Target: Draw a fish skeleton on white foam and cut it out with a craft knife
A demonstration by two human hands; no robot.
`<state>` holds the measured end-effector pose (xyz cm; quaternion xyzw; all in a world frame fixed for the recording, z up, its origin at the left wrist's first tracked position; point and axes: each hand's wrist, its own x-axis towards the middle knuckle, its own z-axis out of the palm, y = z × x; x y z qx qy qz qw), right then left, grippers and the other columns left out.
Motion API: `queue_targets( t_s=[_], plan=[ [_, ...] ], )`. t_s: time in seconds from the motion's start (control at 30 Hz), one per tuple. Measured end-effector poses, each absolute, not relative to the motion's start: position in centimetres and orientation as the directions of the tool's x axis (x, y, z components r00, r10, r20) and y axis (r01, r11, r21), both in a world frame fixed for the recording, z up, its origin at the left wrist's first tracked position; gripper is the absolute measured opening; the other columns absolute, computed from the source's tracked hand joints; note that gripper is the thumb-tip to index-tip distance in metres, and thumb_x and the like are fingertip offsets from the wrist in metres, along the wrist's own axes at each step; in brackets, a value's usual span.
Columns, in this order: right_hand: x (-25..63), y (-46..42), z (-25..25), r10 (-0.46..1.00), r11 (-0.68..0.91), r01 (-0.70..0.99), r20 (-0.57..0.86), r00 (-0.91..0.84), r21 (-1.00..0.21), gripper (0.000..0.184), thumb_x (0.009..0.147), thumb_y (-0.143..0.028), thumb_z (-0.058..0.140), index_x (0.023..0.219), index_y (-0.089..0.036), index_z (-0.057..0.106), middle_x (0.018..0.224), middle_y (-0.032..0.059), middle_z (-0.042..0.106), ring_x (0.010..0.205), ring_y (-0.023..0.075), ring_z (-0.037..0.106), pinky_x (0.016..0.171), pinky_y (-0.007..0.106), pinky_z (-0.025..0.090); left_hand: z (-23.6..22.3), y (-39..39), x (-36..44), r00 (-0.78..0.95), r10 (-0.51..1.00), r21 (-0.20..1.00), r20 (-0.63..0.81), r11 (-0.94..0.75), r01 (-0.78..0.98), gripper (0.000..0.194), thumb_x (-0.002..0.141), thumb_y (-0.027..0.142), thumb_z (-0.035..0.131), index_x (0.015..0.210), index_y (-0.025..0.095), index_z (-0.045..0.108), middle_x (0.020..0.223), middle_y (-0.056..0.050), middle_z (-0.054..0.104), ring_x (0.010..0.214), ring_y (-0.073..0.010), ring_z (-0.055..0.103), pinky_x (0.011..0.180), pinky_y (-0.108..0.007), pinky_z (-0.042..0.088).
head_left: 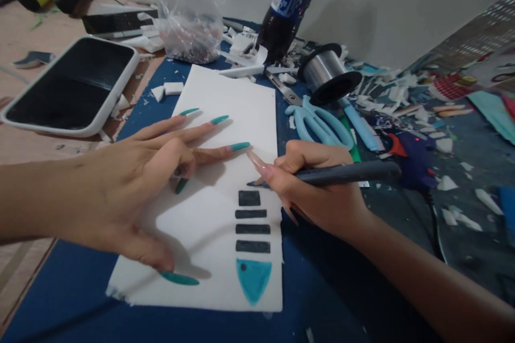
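Note:
A white sheet [193, 236] lies on a dark blue surface, its lower left corner ragged. Down its right side run several black painted bars [252, 229], with a turquoise fish head [254, 278] bearing a dark dot below them. My left hand [148, 171] rests across the sheet, fingers spread, with long teal nails. Between the fingers of my right hand [317, 182] is a dark grey pen [346, 172]; its tip sits just above the top bar, close to the paper. Whether the tip touches the sheet I cannot tell.
Behind the sheet stand a clear plastic bag [189, 16], a tilted dark bottle [281, 16] and a spool [328, 72]. Light blue scissors [317, 120] lie beside my right hand. A phone [72, 86] is at left, a purple glue gun [414, 158] at right among white scraps.

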<state>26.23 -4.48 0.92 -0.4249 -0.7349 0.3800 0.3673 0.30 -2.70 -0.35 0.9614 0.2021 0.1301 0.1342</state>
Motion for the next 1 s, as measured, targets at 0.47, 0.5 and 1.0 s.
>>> queue_targets(
  t_s=[0.47,0.5,1.0],
  plan=[
    [26.39,-4.5,1.1,0.917,0.299,0.335,0.173,-0.36,-0.893,0.039,0.078,-0.013,0.06,0.048,-0.019,0.035,0.041,-0.0061,0.037,0.037,0.0053,0.036,0.035,0.023,0.029,-0.19,-2.74,0.39,0.886,0.426,0.317,0.183,-0.879,0.356,0.055,0.063,0.059,0.066,0.095,0.022,0.04,0.148,-0.006,0.029,0.141,-0.0314,0.011,0.115,-0.056,0.017],
    [26.41,-4.49,1.13,0.917,0.302,0.341,0.174,-0.359,-0.89,0.039,0.078,-0.012,0.06,0.048,-0.019,0.035,0.041,-0.0058,0.037,0.037,0.0055,0.037,0.035,0.023,0.029,-0.17,-2.71,0.39,0.889,0.421,0.319,0.181,-0.88,0.352,0.055,0.063,0.059,0.066,0.095,0.023,0.04,0.148,-0.006,0.03,0.141,-0.0312,0.012,0.115,-0.055,0.017],
    [26.99,-4.59,1.13,0.929,0.271,0.363,0.143,-0.342,-0.891,0.039,0.079,-0.015,0.06,0.049,-0.019,0.036,0.043,-0.0068,0.037,0.038,0.0046,0.036,0.038,0.021,0.031,-0.14,-2.76,0.48,0.885,0.428,0.313,0.185,-0.879,0.36,0.059,0.068,0.058,0.059,0.109,0.021,0.038,0.147,-0.004,0.032,0.14,-0.0316,0.013,0.117,-0.053,0.016]
  ],
)
